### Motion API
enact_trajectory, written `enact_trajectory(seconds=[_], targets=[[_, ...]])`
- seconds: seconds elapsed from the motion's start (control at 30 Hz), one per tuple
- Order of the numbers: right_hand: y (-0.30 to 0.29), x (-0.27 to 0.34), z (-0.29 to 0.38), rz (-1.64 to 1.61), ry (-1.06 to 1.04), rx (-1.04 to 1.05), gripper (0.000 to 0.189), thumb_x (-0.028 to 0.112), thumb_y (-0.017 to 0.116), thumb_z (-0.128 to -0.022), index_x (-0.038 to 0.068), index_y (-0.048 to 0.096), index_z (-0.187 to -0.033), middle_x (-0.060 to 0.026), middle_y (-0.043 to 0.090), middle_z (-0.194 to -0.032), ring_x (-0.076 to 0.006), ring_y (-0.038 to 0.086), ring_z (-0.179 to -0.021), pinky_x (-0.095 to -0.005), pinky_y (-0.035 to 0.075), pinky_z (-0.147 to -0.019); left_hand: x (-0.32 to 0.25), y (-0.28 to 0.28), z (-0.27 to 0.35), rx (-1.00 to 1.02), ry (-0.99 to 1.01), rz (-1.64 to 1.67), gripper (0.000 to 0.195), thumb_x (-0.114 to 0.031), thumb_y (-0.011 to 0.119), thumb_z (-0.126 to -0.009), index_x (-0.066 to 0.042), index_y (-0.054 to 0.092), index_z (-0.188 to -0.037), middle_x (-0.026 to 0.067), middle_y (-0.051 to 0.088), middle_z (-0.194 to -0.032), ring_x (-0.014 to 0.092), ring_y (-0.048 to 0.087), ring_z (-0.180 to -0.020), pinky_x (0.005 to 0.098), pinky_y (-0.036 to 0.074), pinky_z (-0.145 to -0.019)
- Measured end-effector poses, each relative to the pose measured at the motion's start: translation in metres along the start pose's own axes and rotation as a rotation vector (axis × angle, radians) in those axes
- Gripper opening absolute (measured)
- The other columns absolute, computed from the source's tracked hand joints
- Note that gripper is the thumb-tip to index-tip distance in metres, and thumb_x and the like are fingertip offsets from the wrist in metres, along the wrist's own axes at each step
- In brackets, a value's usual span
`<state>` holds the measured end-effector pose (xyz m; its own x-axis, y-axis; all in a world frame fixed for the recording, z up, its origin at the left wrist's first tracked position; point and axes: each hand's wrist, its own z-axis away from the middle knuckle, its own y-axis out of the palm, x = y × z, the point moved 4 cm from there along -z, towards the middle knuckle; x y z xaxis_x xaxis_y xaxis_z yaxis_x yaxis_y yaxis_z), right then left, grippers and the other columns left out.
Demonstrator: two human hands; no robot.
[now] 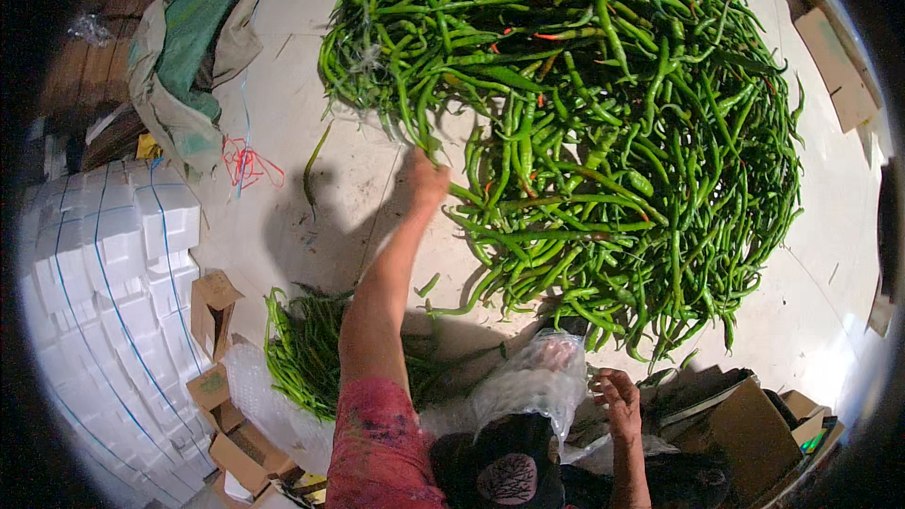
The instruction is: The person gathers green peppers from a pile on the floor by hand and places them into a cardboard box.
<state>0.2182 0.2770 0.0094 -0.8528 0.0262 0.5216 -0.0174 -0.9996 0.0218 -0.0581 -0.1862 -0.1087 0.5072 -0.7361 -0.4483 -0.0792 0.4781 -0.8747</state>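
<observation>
A broad heap of long green chili peppers (622, 155), with a few reddish ones, covers much of the pale surface (346, 205). My left hand (428, 180) reaches out to the heap's left edge, its fingers closed around a green chili pepper (424, 131). Closer to me, my right hand (616, 399) is raised with curled fingers beside crumpled clear plastic (534, 382). Whether its fingertips pinch something small is unclear. Something pinkish shows through the plastic, too blurred to name. Left of my forearm lies a smaller bunch of green chili peppers (304, 346), partly hidden by the arm.
White foam boxes (113, 240) tied with blue cord stand stacked at left. A green and grey sack (194, 49) and tangled red twine (247, 164) lie above them. Cardboard boxes (742, 431) sit at lower right; bubble wrap (265, 385) lies lower left. A black cap (488, 459) shows below.
</observation>
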Motion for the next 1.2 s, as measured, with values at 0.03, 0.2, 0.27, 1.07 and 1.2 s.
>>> enact_trajectory(seconds=[0.03, 0.2, 0.27, 1.07, 1.2], targets=[[0.000, 0.003, 0.001, 0.017, 0.000, -0.006, 0.024, 0.021, 0.059, -0.090, 0.004, 0.061, -0.107, -0.0042, 0.065, -0.095, -0.0148, 0.061, -0.084, -0.0282, 0.047, -0.070, -0.010, 0.010, 0.025, 0.046, 0.028, -0.022, 0.065, -0.013, 0.065, -0.075, 0.002, 0.036, -0.131, 0.0273, 0.052, -0.119, 0.041, 0.055, -0.106, 0.0458, 0.043, -0.092], [0.008, 0.004, 0.001, 0.044, -0.020, 0.008, 0.025, 0.021, 0.060, -0.089, 0.003, 0.061, -0.107, -0.0043, 0.065, -0.094, -0.0143, 0.060, -0.084, -0.0283, 0.047, -0.070, -0.035, -0.009, 0.147, 0.201, 0.309, 0.345, 0.080, -0.012, 0.062, -0.079, 0.000, 0.017, -0.144, 0.0245, 0.052, -0.120, 0.034, 0.057, -0.104, 0.0413, 0.044, -0.091], [0.008, -0.003, 0.001, 0.026, -0.071, 0.060, 0.025, 0.020, 0.060, -0.089, 0.003, 0.060, -0.108, -0.0051, 0.064, -0.096, -0.0154, 0.060, -0.086, -0.0286, 0.047, -0.075, -0.070, -0.050, 0.181, 0.466, 0.105, 0.369, 0.083, -0.010, 0.061, -0.080, 0.001, 0.011, -0.145, 0.0260, 0.044, -0.131, 0.032, 0.051, -0.115, 0.0392, 0.040, -0.098], [0.000, -0.008, 0.023, 0.036, -0.031, -0.012, 0.027, 0.024, 0.060, -0.090, 0.004, 0.060, -0.108, -0.0069, 0.066, -0.099, -0.0162, 0.063, -0.083, -0.0301, 0.047, -0.073, 0.282, -0.093, 0.054, 0.044, -0.256, -0.059, 0.026, -0.015, 0.052, -0.088, 0.003, 0.054, -0.107, 0.0154, 0.060, -0.088, 0.026, 0.057, -0.074, 0.0394, 0.046, -0.061], [-0.011, -0.018, 0.027, 0.080, -0.039, -0.045, 0.029, 0.025, 0.060, -0.090, 0.003, 0.059, -0.109, -0.0068, 0.065, -0.099, -0.0159, 0.062, -0.084, -0.0302, 0.047, -0.073, 0.062, -0.117, 0.192, 0.151, -0.307, 0.456, 0.040, -0.016, 0.048, -0.091, 0.000, 0.045, -0.128, 0.0095, 0.057, -0.086, 0.015, 0.052, -0.061, 0.0317, 0.045, -0.055]])
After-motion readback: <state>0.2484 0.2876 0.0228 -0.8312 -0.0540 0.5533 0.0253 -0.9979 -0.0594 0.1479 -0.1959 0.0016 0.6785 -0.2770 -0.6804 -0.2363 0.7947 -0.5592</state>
